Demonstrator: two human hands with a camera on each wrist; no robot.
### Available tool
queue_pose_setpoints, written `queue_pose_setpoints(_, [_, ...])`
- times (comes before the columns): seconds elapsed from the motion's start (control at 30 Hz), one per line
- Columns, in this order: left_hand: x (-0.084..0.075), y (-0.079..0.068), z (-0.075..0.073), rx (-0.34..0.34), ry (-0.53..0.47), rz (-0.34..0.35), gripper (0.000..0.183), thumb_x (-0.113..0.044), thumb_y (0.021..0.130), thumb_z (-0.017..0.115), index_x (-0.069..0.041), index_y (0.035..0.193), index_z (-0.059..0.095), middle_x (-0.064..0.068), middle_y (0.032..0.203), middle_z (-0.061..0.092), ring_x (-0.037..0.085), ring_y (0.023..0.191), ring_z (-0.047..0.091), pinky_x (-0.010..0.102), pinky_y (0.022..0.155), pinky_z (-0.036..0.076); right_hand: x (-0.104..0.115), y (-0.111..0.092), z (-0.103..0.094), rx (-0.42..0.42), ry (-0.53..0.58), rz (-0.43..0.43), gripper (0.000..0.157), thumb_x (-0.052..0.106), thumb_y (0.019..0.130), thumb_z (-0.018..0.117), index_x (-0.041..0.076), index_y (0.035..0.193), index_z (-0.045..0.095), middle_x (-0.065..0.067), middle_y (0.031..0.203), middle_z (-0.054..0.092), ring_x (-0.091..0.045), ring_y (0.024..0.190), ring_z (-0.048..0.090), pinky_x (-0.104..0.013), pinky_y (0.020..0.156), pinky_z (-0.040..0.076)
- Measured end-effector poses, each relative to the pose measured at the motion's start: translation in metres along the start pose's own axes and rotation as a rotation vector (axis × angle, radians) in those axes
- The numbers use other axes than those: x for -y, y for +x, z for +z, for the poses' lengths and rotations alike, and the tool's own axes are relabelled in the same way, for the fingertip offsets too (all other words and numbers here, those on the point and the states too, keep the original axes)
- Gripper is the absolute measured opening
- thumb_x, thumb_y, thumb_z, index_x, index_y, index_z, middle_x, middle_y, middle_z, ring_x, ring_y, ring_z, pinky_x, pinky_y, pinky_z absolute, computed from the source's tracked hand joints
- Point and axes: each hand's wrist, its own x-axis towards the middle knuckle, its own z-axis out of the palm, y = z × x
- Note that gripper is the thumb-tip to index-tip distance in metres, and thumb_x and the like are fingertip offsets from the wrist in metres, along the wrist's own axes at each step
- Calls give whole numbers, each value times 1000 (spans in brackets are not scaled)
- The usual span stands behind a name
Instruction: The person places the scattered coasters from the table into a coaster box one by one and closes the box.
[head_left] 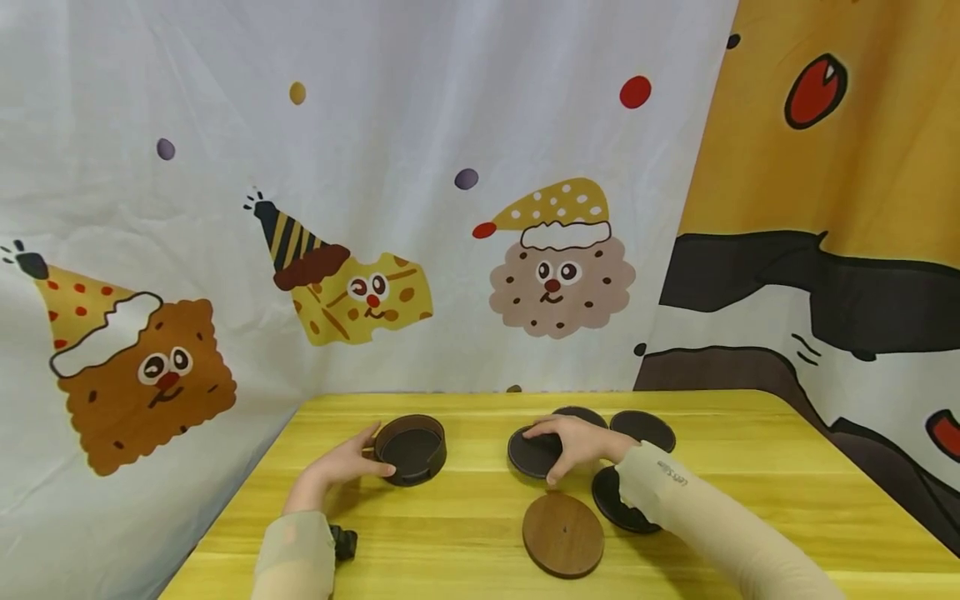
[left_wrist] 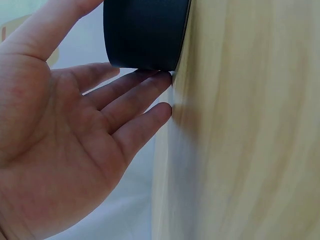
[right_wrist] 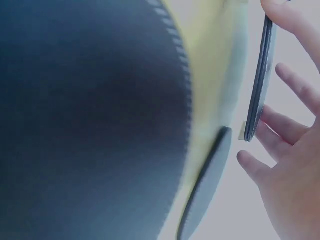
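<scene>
Only the right wrist view shows a dark coaster's [right_wrist: 95, 110] stitching [right_wrist: 176, 41]. Right of the holder [head_left: 433, 440], the spread right hand [head_left: 576, 439] pinches a second coaster [head_left: 531, 454]; the left hand [head_left: 347, 462] grips the holder.

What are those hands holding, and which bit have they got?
The right hand grips a black disc by its edge; the left hand holds the dark round holder by its outer wall.

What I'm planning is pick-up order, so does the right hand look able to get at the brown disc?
Probably, once freed: the right hand holds a black disc, but the brown disc lies close by with nothing covering it.
</scene>
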Motion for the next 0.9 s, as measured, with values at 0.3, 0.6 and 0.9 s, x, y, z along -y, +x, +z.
queue_pose_setpoints(0.3, [2,1,-2,43,-9,51,93,-26,74,72,-5,142,13,23,138,26,38,116,39,52,90,31,8,3,-19,-40,70,29,76,42,59,78,29,128,47,-3,136,35,-25,122,34,-42,90,36])
queue_pose_setpoints(0.6, [-1,1,-2,0,21,24,92,-28,73,72,-5,142,15,21,137,28,37,118,37,52,90,32,20,12,-38,-55,50,-21,71,36,63,77,24,127,50,-7,136,34,-27,124,30,-44,94,32])
queue_pose_setpoints(0.9, [-5,-2,-1,29,6,56,90,-26,74,71,-5,141,15,23,137,27,38,117,38,54,90,30,27,20,-46,-79,-41,-2,70,43,61,76,29,125,51,-2,137,33,-24,121,35,-40,90,36])
